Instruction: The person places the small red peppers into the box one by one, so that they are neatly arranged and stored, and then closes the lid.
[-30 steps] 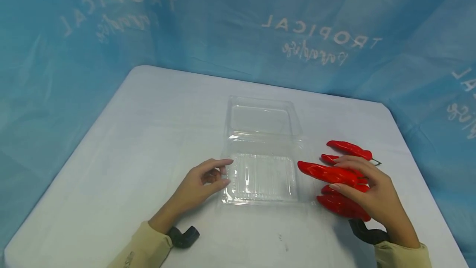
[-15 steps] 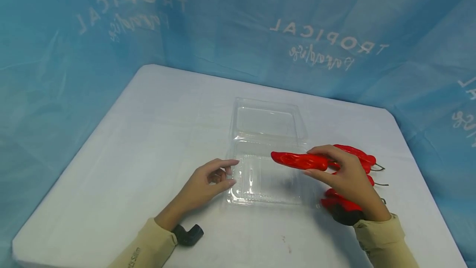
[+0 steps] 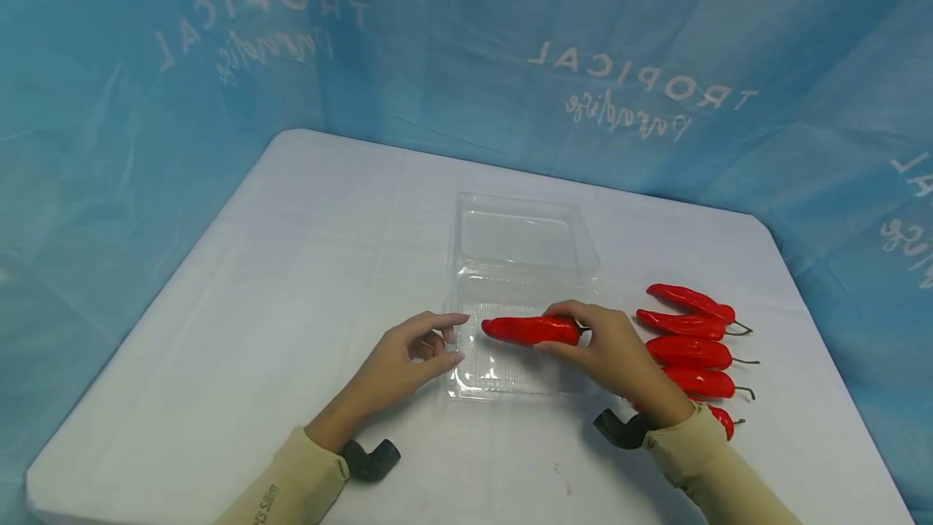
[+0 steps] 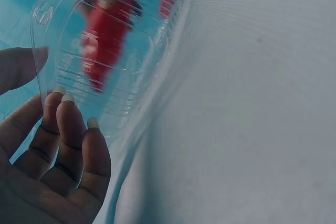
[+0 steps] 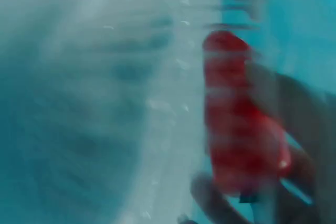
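Note:
A clear plastic clamshell container (image 3: 496, 371) lies opened out on the white table, its lid (image 3: 517, 237) laid back away from me. My right hand (image 3: 612, 351) holds a long red chili pepper (image 3: 525, 330) by its stem end, thumb on the near side and fingers on the far side. The pepper lies crosswise over the container's base, tip to the left. At the container's left rim, my left hand (image 3: 408, 355) has its thumb and index fingertips set apart, the other fingers loosely curled. In the left wrist view the pepper (image 4: 107, 45) shows through the ribbed clear plastic.
Several more red chili peppers (image 3: 688, 352) lie in a column to the right of the container, stems pointing right; my right forearm partly covers the nearest. A blue printed curtain (image 3: 437, 47) hangs behind the white table (image 3: 328, 225).
My right hand has carried the chili pepper leftward from the other peppers to over the container's base, and lowered it. My left hand stays at the left rim. The view has shifted slightly.

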`<state>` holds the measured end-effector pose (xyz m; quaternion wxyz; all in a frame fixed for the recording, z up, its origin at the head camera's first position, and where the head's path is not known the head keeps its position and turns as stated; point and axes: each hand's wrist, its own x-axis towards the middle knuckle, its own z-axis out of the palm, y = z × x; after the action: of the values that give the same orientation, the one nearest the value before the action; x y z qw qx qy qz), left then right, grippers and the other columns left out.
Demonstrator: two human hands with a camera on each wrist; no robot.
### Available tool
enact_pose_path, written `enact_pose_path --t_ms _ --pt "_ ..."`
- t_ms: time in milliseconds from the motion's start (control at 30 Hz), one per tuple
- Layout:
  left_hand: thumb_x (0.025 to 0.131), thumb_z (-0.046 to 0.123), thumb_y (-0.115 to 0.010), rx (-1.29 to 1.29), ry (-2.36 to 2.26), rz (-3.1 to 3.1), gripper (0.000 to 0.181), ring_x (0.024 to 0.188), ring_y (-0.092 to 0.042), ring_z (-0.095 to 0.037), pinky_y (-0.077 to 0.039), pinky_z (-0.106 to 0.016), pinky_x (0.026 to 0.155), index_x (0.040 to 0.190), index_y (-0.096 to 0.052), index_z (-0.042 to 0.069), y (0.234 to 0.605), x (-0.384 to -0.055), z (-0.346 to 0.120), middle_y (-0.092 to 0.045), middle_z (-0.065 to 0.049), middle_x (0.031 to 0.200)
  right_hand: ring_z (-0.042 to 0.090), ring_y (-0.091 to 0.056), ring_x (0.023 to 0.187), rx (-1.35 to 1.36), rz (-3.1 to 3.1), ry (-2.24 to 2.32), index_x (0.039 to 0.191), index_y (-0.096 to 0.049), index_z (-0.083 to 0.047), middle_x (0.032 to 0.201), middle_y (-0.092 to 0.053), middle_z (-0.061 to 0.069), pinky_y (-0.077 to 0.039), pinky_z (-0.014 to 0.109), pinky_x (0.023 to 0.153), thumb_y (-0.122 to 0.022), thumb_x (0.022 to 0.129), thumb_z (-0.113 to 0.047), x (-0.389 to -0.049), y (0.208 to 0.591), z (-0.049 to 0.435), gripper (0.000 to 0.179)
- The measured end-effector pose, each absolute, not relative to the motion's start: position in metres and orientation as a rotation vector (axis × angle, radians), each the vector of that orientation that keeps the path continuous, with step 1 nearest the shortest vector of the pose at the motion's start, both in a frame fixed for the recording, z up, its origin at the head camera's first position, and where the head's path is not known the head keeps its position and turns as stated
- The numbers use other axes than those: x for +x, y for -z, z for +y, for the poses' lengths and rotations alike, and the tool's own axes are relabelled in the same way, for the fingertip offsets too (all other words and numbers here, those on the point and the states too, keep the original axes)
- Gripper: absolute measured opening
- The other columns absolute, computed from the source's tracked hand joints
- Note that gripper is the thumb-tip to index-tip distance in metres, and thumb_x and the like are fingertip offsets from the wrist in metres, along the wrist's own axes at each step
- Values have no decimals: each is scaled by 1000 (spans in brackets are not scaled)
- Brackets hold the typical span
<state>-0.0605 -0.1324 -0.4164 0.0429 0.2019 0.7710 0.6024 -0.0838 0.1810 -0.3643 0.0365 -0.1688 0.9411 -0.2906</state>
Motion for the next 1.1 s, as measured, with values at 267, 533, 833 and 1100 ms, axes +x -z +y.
enact_pose_path --t_ms 267,533,833,1100 --pt "91 15 -78 586 -1776 2408 49 88 -60 -18 -56 -29 84 138 -64 15 414 -60 -130 -65 1 106 13 -61 100 -573 2750 762 117 -76 -27 108 -69 -14 -57 30 79 -90 74 -47 -74 376 173 50" --pt "91 13 -77 567 -1765 2405 48 88 -60 -18 -56 -29 85 137 -65 16 413 -59 -129 -65 3 105 8 -62 93 -656 2675 651 112 -80 -26 99 -70 -18 -55 25 74 -88 75 -53 -77 373 174 47" --pt "91 12 -76 575 -1767 2405 48 89 -60 -18 -56 -29 85 138 -64 14 416 -58 -129 -66 -4 106 13 -67 110 -754 2732 830 130 -71 -23 118 -71 -13 -59 42 87 -88 80 -37 -72 347 203 54" --pt "90 11 -78 585 -1767 2426 49 86 -59 -18 -57 -31 87 137 -65 15 416 -60 -128 -64 -3 105 -1 -57 115 -500 3087 901 132 -68 -32 123 -69 -10 -50 13 84 -90 79 -21 -35 328 286 58"
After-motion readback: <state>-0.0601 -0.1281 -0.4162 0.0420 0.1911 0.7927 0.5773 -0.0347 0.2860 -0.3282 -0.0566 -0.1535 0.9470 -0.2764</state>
